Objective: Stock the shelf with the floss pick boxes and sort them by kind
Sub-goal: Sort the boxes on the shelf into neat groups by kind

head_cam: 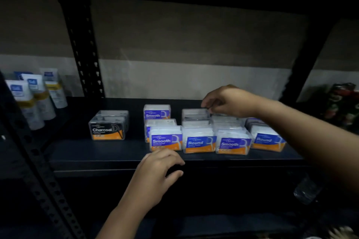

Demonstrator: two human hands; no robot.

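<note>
Your right hand [223, 101], right of centre, pinches the top of a clear back-row box [195, 114], probably to reposition it. Your left hand [161, 167] hovers loosely curled and holding nothing at the shelf [116, 153] edge, lower centre. The front row mixes a Smooth box [166, 140] beside a Round box [200, 142], so sorting is unfinished. The Charcoal box [107, 129] stands apart at left, already separated by kind.

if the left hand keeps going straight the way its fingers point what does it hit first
Probably the front Smooth box: the left hand hovers before the shelf edge, fingers aimed up and right. Depth is unclear.
</note>
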